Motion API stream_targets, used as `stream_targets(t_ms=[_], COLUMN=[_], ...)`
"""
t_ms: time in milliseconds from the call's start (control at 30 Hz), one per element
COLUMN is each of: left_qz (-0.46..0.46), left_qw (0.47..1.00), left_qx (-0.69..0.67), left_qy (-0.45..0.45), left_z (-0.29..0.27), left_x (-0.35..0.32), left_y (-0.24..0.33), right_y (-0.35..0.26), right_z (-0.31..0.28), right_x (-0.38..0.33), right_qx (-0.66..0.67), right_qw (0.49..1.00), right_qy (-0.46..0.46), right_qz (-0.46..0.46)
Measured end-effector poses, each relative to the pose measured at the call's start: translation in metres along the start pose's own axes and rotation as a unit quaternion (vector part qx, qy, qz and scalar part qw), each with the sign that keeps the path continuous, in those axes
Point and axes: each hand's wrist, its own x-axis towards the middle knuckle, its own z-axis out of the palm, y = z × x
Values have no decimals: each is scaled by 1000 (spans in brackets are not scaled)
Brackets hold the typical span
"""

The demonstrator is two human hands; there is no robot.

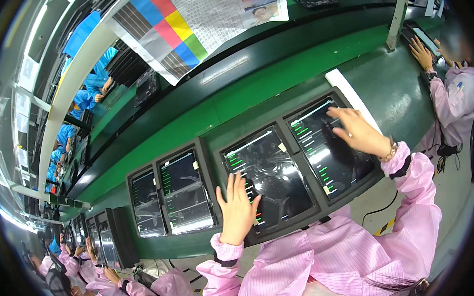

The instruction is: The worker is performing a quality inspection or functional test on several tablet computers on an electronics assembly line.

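Two tablets lie side by side in a black tray (327,206) on the green bench in front of me. Their dark screens show rows of green and white lines. My left hand (236,207) is over the lower left edge of the left tablet (278,176), fingers spread. At the upper part of the right tablet (329,165) is my right hand (358,133), its fingers apart and slightly bent. Whether the fingertips touch the glass I cannot tell. Neither hand holds anything. Small pale tabs stick to the screens' edges.
Left of my tray stands another black tray with two lit tablets (185,190) (147,202). A white bar (355,100) lies beyond my right hand. A printed colour chart (173,31) hangs above the dark rail. Co-workers in pink sit at right and lower left; others wear blue.
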Motion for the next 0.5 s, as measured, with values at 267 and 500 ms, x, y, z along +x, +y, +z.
stream_targets(t_ms=[267,500], left_qz=[-12,26], left_qw=[1000,993], left_qx=[-9,-99], left_qy=[-7,-56], left_z=[4,-5], left_x=[2,-7], left_y=[-4,32], right_y=[-31,-12], right_z=[18,39], right_x=[-1,-1], right_qx=[-40,-70], right_qw=[997,992], right_qy=[-34,-58], right_qz=[-64,-92])
